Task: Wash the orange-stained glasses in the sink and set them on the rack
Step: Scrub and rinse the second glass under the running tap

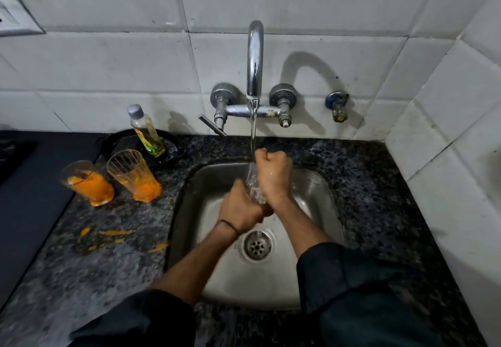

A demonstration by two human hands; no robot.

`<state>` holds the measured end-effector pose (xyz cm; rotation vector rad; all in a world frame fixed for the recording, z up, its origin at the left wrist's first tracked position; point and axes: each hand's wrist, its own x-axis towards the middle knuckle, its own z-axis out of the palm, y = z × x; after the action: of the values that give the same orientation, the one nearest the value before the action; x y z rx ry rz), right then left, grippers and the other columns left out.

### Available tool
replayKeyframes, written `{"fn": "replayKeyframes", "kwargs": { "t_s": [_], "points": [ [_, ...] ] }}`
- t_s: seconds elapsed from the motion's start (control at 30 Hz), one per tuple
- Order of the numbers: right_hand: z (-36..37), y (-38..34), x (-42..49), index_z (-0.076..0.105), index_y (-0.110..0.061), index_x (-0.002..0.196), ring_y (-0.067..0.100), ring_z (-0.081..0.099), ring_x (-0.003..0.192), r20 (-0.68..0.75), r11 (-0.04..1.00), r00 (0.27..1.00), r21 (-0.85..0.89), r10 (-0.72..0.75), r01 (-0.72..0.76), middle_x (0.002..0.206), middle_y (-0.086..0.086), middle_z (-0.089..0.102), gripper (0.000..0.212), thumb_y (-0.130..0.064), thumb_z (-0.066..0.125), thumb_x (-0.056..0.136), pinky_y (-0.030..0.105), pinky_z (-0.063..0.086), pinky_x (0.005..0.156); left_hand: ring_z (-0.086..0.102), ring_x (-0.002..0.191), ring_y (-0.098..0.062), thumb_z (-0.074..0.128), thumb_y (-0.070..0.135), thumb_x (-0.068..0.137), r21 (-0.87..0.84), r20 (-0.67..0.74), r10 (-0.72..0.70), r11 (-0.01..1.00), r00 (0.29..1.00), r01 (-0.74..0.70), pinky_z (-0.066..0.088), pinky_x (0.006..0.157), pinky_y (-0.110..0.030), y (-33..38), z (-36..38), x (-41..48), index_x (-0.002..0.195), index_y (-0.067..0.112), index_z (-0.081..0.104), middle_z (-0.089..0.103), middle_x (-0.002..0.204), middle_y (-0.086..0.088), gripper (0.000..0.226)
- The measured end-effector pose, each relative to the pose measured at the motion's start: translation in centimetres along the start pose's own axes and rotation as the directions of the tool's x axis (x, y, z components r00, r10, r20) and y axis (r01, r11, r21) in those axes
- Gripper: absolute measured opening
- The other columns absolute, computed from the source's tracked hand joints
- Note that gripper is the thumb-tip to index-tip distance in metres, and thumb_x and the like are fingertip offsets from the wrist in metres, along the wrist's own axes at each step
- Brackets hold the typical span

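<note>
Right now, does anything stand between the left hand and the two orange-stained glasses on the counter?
Nothing visible does: only the sink rim and bare counter lie between the left hand and the nearer stained glass, with the second stained glass beyond it. But that hand and the right hand both grip the clear glass under the tap.

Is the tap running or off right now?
Running. A stream of water falls from the tap onto the glass that the left hand and right hand hold over the sink.
</note>
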<state>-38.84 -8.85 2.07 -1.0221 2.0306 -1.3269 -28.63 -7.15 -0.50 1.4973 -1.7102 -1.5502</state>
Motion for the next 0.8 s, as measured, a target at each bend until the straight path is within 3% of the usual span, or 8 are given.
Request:
{"fn": "replayKeyframes", "kwargs": {
  "t_s": [0.1,0.23,0.3,0.4,0.5,0.6,0.67,0.8],
  "points": [
    [0.4,-1.2,-0.3,0.06,-0.01,0.056,0.011,0.043,0.043,-0.082,0.969,0.993,-0.238,-0.087,0.065,0.05,0.003,0.05,0.051,-0.031,0.047,0.101,0.027,0.026,0.042,0.063,0.065,-0.017,0.081,0.037,0.063,0.234,-0.265,0.2,0.962,0.943,-0.138,0.044,0.051,-0.029,-0.1,1.4,-0.3,0.106,0.018,0.042,0.066,0.081,-0.001,0.061],
    [-0.4,-1.2,1.3,0.048,-0.017,0.051,0.006,0.036,0.032,0.111,0.964,0.994,0.264,0.018,-0.047,0.04,-0.008,0.042,0.047,-0.018,0.055,0.097,0.021,0.029,0.04,0.065,0.077,-0.021,0.077,0.007,0.076,-0.484,0.178,0.101,0.875,0.979,-0.002,0.058,0.059,-0.033,0.6,-0.2,-0.9,0.111,0.01,0.057,0.068,0.09,-0.009,0.04],
    [-0.7,-0.9,1.9,0.046,-0.017,0.053,0.01,0.034,0.036,0.163,0.913,0.986,0.396,0.038,-0.101,0.04,-0.008,0.038,0.045,-0.015,0.054,0.097,0.021,0.028,0.042,0.065,0.075,-0.021,0.073,0.008,0.079,-0.559,0.336,0.102,0.822,0.936,0.112,0.056,0.06,-0.034,0.4,-0.8,-0.4,0.113,0.007,0.06,0.066,0.091,-0.011,0.036],
    [-0.2,-0.8,1.3,0.052,-0.014,0.052,0.011,0.039,0.04,0.047,0.995,0.994,-0.014,-0.102,0.103,0.045,-0.003,0.044,0.05,-0.023,0.053,0.101,0.022,0.028,0.042,0.068,0.072,-0.023,0.078,0.027,0.072,-0.162,-0.017,0.011,0.987,1.0,-0.014,0.059,0.064,-0.042,0.4,0.0,0.6,0.119,0.014,0.052,0.07,0.091,-0.009,0.055],
    [0.5,-1.3,-0.1,0.07,-0.005,0.068,0.019,0.047,0.053,-0.021,0.922,0.98,-0.342,-0.198,0.179,0.06,0.007,0.056,0.049,-0.033,0.047,0.102,0.028,0.031,0.053,0.07,0.074,-0.024,0.074,0.047,0.064,0.306,-0.267,0.171,0.948,0.948,-0.085,0.06,0.066,-0.043,0.0,0.7,1.0,0.123,0.025,0.042,0.072,0.089,-0.002,0.07],
    [0.3,-1.0,0.9,0.061,-0.011,0.057,0.015,0.046,0.046,0.032,0.992,0.999,-0.119,-0.032,0.035,0.051,-0.001,0.05,0.048,-0.028,0.052,0.1,0.028,0.032,0.05,0.069,0.071,-0.02,0.078,0.018,0.073,-0.24,0.076,0.04,0.97,0.996,-0.02,0.059,0.06,-0.037,0.1,-0.4,0.3,0.122,0.014,0.048,0.071,0.092,-0.007,0.058],
    [0.0,-0.5,1.5,0.048,-0.018,0.048,0.008,0.037,0.036,0.106,0.971,0.993,0.228,0.053,-0.076,0.04,-0.009,0.04,0.051,-0.017,0.055,0.099,0.024,0.029,0.045,0.066,0.074,-0.019,0.074,0.012,0.078,-0.551,0.393,0.052,0.812,0.918,0.189,0.052,0.055,-0.029,0.1,-1.5,-0.6,0.114,0.005,0.058,0.068,0.093,-0.009,0.041],
    [0.2,-0.6,0.7,0.05,-0.017,0.05,0.006,0.038,0.035,0.048,0.993,0.999,0.116,0.01,-0.016,0.038,-0.01,0.04,0.05,-0.02,0.056,0.099,0.022,0.027,0.04,0.067,0.069,-0.018,0.078,0.018,0.074,-0.325,0.198,-0.033,0.941,0.98,0.097,0.052,0.055,-0.03,0.5,-1.4,0.0,0.117,0.009,0.056,0.07,0.09,-0.007,0.049]
  ]
}}
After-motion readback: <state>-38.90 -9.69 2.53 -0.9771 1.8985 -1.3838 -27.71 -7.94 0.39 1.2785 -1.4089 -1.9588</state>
